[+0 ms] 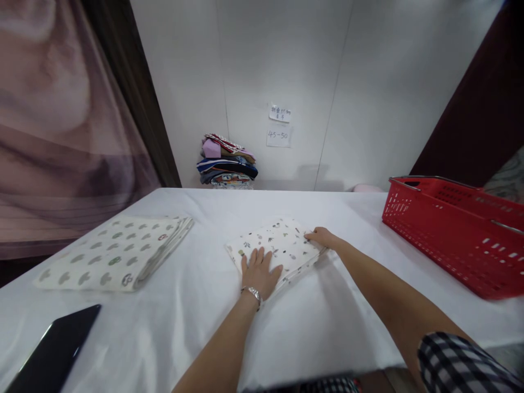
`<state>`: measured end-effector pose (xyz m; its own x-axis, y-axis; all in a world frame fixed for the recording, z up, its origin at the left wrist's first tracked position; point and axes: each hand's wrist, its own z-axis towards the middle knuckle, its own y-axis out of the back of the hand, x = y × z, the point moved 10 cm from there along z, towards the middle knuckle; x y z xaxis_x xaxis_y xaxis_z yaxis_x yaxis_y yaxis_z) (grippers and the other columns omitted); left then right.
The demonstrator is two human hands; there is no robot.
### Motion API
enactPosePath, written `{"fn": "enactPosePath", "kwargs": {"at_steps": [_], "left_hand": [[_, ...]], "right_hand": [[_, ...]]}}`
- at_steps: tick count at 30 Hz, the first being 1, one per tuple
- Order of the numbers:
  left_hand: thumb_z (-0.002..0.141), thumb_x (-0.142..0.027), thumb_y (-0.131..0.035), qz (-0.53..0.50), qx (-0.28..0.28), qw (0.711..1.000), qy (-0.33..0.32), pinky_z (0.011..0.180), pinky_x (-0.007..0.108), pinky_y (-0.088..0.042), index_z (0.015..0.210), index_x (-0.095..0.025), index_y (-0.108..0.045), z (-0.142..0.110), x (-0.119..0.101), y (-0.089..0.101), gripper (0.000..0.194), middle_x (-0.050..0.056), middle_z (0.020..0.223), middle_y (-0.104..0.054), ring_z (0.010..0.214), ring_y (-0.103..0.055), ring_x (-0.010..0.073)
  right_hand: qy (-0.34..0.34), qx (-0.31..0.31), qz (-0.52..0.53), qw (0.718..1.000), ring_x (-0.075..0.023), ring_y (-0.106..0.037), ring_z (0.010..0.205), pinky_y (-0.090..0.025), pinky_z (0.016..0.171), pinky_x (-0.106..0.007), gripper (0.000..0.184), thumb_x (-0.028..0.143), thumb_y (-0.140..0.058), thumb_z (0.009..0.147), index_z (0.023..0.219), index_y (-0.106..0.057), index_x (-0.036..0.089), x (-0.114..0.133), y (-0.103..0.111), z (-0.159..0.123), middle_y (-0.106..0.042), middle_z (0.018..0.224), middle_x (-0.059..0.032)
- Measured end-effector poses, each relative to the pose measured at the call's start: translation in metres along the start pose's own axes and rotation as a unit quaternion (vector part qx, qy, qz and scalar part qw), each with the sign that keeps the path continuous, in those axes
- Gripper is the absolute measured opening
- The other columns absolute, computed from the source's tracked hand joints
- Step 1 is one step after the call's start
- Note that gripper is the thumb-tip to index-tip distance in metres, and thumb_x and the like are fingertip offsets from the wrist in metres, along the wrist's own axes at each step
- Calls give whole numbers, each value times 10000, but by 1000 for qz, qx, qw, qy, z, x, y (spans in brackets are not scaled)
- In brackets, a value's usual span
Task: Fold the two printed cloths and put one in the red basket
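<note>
A folded white cloth (282, 240) with a small leaf-like print lies on the white-covered table (204, 338) in front of me. My left hand (261, 273), with a bracelet at the wrist, rests flat on its near left part, fingers spread. At the cloth's right edge my right hand (323, 238) pinches the fabric between thumb and fingers. Left of it, apart, lies another folded cloth (110, 248), cream with rows of grey mushroom-like shapes and a few green and red ones.
A red plastic basket (446, 234) stands at the right of the table. A black phone or tablet (57, 349) lies at the near left. Behind the far edge is a stack of folded fabrics (227, 164), beside paper notes (279, 135) on the wall. A curtain (69, 136) hangs at left.
</note>
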<state>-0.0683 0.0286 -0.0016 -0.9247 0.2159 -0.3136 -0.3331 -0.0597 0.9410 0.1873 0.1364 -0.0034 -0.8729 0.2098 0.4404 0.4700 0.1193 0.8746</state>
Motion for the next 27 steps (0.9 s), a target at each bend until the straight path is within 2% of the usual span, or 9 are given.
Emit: {"fn": "enactPosePath", "kwargs": {"at_steps": [3,6,10,13,16,21,24,27], "left_hand": [[827,-587,-308,-36,-30,999,-8,1062,523,-88,1239,-245,-492,0,0,10,567,50,1391,-367,1308,-244,267],[850,-526,-334,-70,-86,994,13,1069,485,-130,1135,-248,-575,1,9,28,465,31,1308,-481,1266,-327,234],[841,-475,-392,-76,-140,984,78,1052,465,-201,1142,-236,-569,2,30,45,423,41,1340,-442,1266,-321,239],[819,-477,-424,-89,-123,981,118,1006,438,-297,1218,-207,-504,4,43,40,489,85,1395,-353,1262,-327,264],[805,-487,-432,-114,-85,981,130,978,404,-343,1272,-148,-432,5,46,29,578,135,1402,-324,1243,-361,278],[797,-438,-463,-176,-69,973,134,931,327,-387,1282,-136,-385,3,46,27,576,136,1279,-485,1145,-481,234],[792,-428,-474,-206,-34,966,153,856,326,-424,1269,-164,-384,0,48,25,552,116,1171,-578,1029,-565,230],[787,-437,-473,-213,-7,963,167,836,331,-427,1299,-152,-335,-3,48,23,602,111,1120,-611,992,-584,242]], "right_hand": [[-13,2,37,999,-252,-569,937,-420,710,-281,485,511,-603,665,946,-627,116,-7,-1,-2,-615,1048,-143],[-35,4,79,996,-245,-575,915,-428,710,-290,474,506,-611,659,938,-626,122,-21,-1,-7,-618,1040,-142],[-75,3,131,989,-247,-587,891,-442,682,-295,494,514,-610,661,962,-612,122,-50,2,-23,-619,1035,-152],[-104,7,164,981,-238,-600,875,-451,646,-275,490,531,-586,682,951,-601,122,-73,2,-40,-632,1012,-150],[-125,23,193,973,-223,-617,831,-456,608,-255,438,517,-593,689,900,-603,133,-89,-1,-56,-652,975,-136],[-137,54,233,961,-199,-628,786,-459,570,-239,408,510,-606,693,878,-609,146,-93,-9,-73,-669,954,-114],[-136,57,241,959,-199,-626,800,-457,574,-237,413,508,-609,697,882,-614,139,-91,-9,-75,-669,967,-119],[-128,58,247,959,-203,-627,814,-461,593,-242,411,504,-594,713,894,-615,136,-88,-10,-77,-668,975,-120]]}}
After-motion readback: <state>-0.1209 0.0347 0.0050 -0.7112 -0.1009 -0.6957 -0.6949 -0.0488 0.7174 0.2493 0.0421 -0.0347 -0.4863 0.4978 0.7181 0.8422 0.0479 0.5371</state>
